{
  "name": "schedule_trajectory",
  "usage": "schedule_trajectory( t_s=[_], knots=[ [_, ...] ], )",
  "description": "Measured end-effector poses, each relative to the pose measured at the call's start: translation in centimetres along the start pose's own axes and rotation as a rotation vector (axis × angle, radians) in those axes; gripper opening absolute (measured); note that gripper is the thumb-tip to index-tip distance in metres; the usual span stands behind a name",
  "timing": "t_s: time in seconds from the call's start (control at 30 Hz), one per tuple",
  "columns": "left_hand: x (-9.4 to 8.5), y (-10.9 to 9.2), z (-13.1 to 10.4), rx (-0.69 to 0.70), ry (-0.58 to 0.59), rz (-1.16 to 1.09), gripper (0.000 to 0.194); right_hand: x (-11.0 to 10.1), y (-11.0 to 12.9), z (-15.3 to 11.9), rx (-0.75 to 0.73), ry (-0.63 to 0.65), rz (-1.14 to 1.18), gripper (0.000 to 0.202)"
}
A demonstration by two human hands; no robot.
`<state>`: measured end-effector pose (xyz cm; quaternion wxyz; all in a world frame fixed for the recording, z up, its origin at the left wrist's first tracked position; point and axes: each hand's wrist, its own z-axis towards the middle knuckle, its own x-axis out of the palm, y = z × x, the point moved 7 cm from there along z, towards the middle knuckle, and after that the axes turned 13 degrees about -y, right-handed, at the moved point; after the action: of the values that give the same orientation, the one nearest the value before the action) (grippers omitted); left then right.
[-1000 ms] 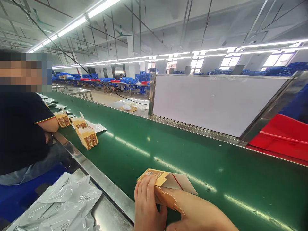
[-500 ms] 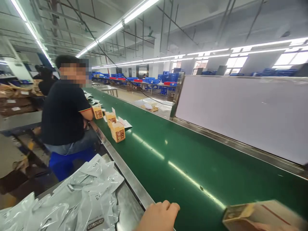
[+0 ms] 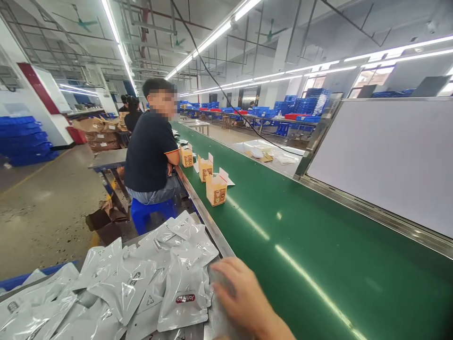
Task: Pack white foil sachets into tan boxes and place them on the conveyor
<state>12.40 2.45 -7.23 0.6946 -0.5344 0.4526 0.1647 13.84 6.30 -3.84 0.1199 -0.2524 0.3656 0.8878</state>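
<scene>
My left hand (image 3: 240, 297) reaches in from the bottom edge, blurred by motion. Its fingers lie flat on the right edge of a heap of silver foil pouches (image 3: 141, 278) on the steel side table. The nearest one is a pouch with a red logo (image 3: 184, 288), just left of the fingers. The hand rests at the metal rim of the green conveyor belt (image 3: 318, 245). My right hand is out of view.
Three open orange cartons (image 3: 216, 189) stand on the belt's near edge. Beside them a co-worker in a black shirt (image 3: 150, 146) sits on a blue stool (image 3: 148, 212). A white panel (image 3: 385, 156) lines the belt's far side. Brown cartons (image 3: 95, 130) and blue crates (image 3: 24, 139) stand at the left.
The view swung left, away from the belt. Both hands held an orange carton, which then went out of view with my right hand. My left hand moved onto the pouch heap.
</scene>
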Motion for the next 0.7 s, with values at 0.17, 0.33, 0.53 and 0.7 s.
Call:
schedule_trajectory(
  t_s=[0.17, 0.33, 0.53, 0.7],
  knots=[
    [-3.6, 2.0, 2.3, -0.154, -0.214, -0.156, 0.016, 11.1, 0.7, -1.0, 0.010, 0.532, 0.021, 0.107],
    [-9.8, 4.2, -3.3, -0.248, -0.519, -0.437, 0.012, 9.9, -0.5, -1.5, 0.025, 0.331, 0.127, 0.065],
    [-13.7, 5.5, 0.1, -0.283, -0.667, -0.559, 0.017, 1.0, -4.7, 0.3, 0.263, -0.111, 0.291, 0.026],
    [-14.6, 13.8, 8.2, -0.560, -1.021, -0.501, 0.065, -6.3, -8.3, -0.3, 0.555, -0.322, 0.382, 0.029]
  ],
)
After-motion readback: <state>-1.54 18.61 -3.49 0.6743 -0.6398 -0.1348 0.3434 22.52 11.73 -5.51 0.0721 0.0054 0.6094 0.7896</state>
